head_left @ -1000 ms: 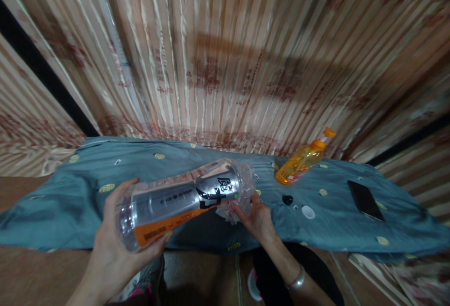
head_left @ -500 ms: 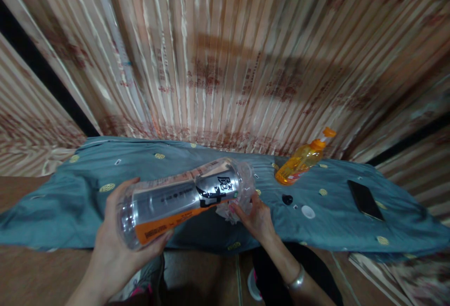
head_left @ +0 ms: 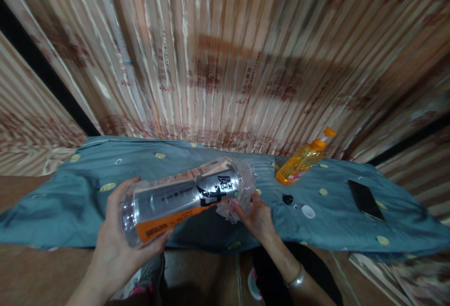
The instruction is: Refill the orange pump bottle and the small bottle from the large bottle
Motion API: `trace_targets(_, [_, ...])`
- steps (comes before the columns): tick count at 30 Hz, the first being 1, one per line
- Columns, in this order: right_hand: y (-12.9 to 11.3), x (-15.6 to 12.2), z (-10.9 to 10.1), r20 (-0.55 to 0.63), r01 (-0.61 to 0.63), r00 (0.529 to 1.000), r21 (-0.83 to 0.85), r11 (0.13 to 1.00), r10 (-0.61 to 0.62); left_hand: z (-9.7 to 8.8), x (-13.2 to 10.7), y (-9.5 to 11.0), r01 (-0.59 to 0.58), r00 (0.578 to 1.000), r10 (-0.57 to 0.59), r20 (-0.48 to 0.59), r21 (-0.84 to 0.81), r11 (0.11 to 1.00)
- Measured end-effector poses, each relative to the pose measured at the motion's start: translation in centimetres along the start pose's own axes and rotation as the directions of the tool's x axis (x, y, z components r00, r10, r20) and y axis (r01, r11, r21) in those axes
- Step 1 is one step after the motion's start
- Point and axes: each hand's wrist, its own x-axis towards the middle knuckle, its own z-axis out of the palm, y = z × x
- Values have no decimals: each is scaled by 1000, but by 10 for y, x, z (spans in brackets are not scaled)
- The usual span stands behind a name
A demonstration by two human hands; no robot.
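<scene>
Bottle: here in the head view it's up in the air, tilted over the counter, neck to the right and slightly higher, with no cap that I can make out.
Left hand: grip clamped around the bottle's bottom end, and it looks to be taking the weight.
Right hand: grip together on a crumpled, pale wad, right at the neck; whether the fingers also press the plastic, I can't tell.
Label: silver and orange, on the bottle, no tear showing.
Progress: bottle off the counter and wad up at its neck, so that much is done; neither is set down yet, so I'd judge this mid-handling, though how much is left the view doesn't settle.
Pump bottle: over to the right, orange, apart from both hands.
Small bits: a black piece and a white disc, lying near each other, nobody touching them.
Phone: farther right, dark-screened, flat on the cloth-covered counter.
</scene>
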Motion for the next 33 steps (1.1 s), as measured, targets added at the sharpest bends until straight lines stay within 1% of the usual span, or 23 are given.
trace_targets(9, [1,0,1,-20,13,1000,-17,1000,-13,-1,0,0,2,1000,-2,18,-1,1000])
trace_targets(16, [1,1,1,-49,74,996,-4,997,-74,-1,-1,-2,17,999,-16,38,-26,1000])
trace_targets(28, [1,0,2,-19,4,1000,8,1000,-4,-1,-2,-1,41,999,-40,36,-36,999])
trace_targets(33, [1,1,0,7,6,1000,5,1000,-6,0,-1,0,53,998,-52,32,-37,998])
